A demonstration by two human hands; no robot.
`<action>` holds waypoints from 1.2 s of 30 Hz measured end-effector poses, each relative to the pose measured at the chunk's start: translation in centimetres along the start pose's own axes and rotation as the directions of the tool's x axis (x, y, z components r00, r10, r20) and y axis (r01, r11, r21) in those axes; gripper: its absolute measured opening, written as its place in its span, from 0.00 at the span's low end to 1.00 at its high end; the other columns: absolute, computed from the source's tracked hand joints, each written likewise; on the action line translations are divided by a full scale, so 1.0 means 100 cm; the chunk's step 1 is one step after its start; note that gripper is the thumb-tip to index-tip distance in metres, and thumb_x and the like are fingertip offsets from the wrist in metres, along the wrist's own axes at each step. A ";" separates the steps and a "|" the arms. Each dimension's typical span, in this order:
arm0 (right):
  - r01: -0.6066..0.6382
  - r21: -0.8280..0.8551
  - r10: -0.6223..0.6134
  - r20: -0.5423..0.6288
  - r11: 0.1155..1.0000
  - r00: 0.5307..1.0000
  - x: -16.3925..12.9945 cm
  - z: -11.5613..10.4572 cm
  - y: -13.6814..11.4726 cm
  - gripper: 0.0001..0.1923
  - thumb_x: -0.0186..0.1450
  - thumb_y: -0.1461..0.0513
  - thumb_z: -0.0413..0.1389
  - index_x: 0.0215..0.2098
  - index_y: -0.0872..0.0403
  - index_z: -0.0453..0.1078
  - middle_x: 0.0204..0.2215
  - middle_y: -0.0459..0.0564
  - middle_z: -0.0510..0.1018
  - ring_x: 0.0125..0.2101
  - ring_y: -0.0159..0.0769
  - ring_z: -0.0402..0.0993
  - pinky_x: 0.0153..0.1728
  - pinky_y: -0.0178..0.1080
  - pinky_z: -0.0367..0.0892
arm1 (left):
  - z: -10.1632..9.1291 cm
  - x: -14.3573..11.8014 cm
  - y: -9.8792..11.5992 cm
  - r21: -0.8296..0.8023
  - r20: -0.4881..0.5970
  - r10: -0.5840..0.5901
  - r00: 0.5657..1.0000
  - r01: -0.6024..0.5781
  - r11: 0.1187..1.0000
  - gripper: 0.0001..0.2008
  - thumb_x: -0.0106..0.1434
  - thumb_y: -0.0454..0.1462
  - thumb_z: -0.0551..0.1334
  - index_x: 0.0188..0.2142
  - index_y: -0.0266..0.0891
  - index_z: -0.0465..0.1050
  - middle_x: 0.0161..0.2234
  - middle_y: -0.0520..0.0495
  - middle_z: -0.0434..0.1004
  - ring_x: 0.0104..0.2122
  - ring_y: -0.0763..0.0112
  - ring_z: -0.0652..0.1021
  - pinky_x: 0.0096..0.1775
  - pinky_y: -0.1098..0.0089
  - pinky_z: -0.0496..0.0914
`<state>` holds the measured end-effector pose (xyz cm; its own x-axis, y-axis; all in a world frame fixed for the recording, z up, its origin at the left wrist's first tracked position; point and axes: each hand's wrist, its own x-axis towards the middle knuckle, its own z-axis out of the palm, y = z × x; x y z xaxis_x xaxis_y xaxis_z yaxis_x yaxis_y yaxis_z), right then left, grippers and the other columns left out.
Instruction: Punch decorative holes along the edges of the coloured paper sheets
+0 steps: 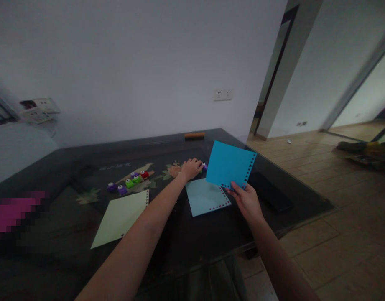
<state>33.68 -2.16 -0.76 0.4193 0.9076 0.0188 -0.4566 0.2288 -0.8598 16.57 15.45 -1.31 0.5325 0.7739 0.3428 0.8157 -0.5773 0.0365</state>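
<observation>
The held sheet [230,164] is blue, 2 toys [129,183] green, the dark table [195,240] floral.

Pale-green sheet [117,219] partly behind left forearm [146,232]

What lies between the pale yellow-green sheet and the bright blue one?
In the head view, the left forearm, then the pale blue sheet.

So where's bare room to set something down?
The table is bare in front of the pale blue sheet and by the far edge left of the orange bar. Crowded: around the left hand, nearby purple toy and bright blue sheet.
</observation>
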 end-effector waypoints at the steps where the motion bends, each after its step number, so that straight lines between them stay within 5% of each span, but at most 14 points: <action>1: -0.001 -0.004 0.001 -0.003 1.000 1.000 0.000 0.000 0.000 0.17 0.42 0.58 0.70 0.28 0.55 0.74 0.30 0.48 0.79 0.27 0.35 0.74 0.28 0.37 0.73 | -0.002 -0.001 0.000 -0.022 -0.034 0.001 0.999 -0.001 1.000 0.18 0.67 0.45 0.48 0.49 0.42 0.69 0.49 0.41 0.69 0.47 0.59 0.71 0.49 0.55 0.63; 5: -0.002 -0.039 0.002 0.003 0.999 1.000 -0.001 -0.001 0.000 0.18 0.42 0.57 0.69 0.29 0.55 0.74 0.30 0.49 0.79 0.27 0.34 0.74 0.27 0.37 0.73 | -0.019 -0.007 -0.002 -0.213 -0.196 0.003 0.981 -0.045 0.976 0.16 0.67 0.42 0.50 0.48 0.41 0.70 0.51 0.42 0.69 0.52 0.63 0.68 0.58 0.56 0.54; 7: -0.002 -0.064 0.003 0.009 0.998 1.000 -0.001 -0.002 0.000 0.19 0.42 0.56 0.69 0.30 0.55 0.74 0.31 0.49 0.79 0.27 0.35 0.74 0.27 0.37 0.73 | -0.034 -0.017 -0.001 -0.421 -0.202 -0.063 0.977 -0.028 0.906 0.17 0.67 0.41 0.48 0.46 0.39 0.72 0.48 0.42 0.72 0.50 0.65 0.70 0.55 0.61 0.59; 9: 0.004 -0.096 -0.003 0.014 0.995 1.000 -0.001 -0.001 0.001 0.20 0.42 0.56 0.69 0.30 0.56 0.74 0.30 0.49 0.79 0.27 0.35 0.74 0.27 0.37 0.73 | -0.048 -0.033 0.003 -0.680 -0.107 -0.160 0.981 0.045 0.732 0.22 0.68 0.44 0.44 0.41 0.36 0.73 0.41 0.41 0.76 0.43 0.65 0.75 0.48 0.63 0.67; 12: 0.008 -0.176 -0.001 0.044 0.984 0.999 -0.002 0.002 0.004 0.20 0.42 0.55 0.69 0.29 0.56 0.74 0.29 0.49 0.79 0.26 0.35 0.74 0.26 0.38 0.73 | -0.066 -0.071 0.015 -0.917 0.192 -0.172 0.966 0.239 0.321 0.29 0.66 0.52 0.42 0.38 0.32 0.72 0.33 0.40 0.77 0.31 0.67 0.77 0.36 0.65 0.71; 14: -0.006 -0.244 0.028 0.087 0.970 0.996 -0.005 0.005 0.006 0.20 0.41 0.55 0.69 0.29 0.56 0.74 0.28 0.49 0.79 0.25 0.36 0.73 0.27 0.39 0.73 | -0.074 -0.099 0.024 -0.916 0.296 -0.149 0.944 0.325 0.236 0.26 0.60 0.55 0.52 0.33 0.32 0.72 0.28 0.43 0.76 0.26 0.69 0.76 0.31 0.68 0.70; 16: -0.030 -0.306 0.078 0.147 0.952 0.986 -0.007 0.011 0.008 0.21 0.41 0.55 0.69 0.31 0.55 0.74 0.28 0.49 0.79 0.25 0.37 0.74 0.27 0.40 0.73 | -0.078 -0.123 0.029 -0.905 0.312 -0.142 0.939 0.340 0.256 0.22 0.55 0.53 0.59 0.30 0.35 0.71 0.24 0.48 0.74 0.23 0.72 0.73 0.28 0.71 0.68; 21: -0.053 -0.376 0.154 0.243 0.925 0.958 -0.003 0.025 0.005 0.23 0.43 0.54 0.68 0.34 0.55 0.74 0.28 0.49 0.80 0.24 0.36 0.74 0.25 0.38 0.71 | -0.080 -0.156 0.021 -0.907 0.289 -0.227 0.930 0.342 0.244 0.15 0.57 0.47 0.59 0.28 0.36 0.69 0.21 0.51 0.72 0.21 0.72 0.72 0.27 0.71 0.66; 31: -0.019 -0.368 0.117 0.248 0.930 0.962 0.031 0.027 0.017 0.19 0.41 0.54 0.69 0.28 0.55 0.73 0.22 0.46 0.77 0.20 0.31 0.70 0.24 0.35 0.66 | -0.083 -0.162 0.013 -0.895 0.211 -0.261 0.942 0.293 0.336 0.12 0.58 0.43 0.59 0.29 0.35 0.70 0.23 0.51 0.73 0.23 0.73 0.73 0.29 0.72 0.66; 36: -0.003 -0.357 0.096 0.243 0.934 0.965 0.030 0.026 0.014 0.23 0.40 0.56 0.69 0.33 0.55 0.73 0.23 0.45 0.77 0.21 0.31 0.70 0.27 0.35 0.65 | -0.082 -0.164 0.014 -0.876 0.145 -0.256 0.956 0.245 0.416 0.12 0.59 0.43 0.59 0.28 0.35 0.70 0.23 0.51 0.73 0.25 0.71 0.74 0.30 0.72 0.66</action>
<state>32.32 1.81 -0.60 0.1704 0.9836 0.0595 -0.1472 0.0851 -0.9854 7.11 -0.18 0.85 0.3330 0.9252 0.1818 0.2715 -0.2788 0.9212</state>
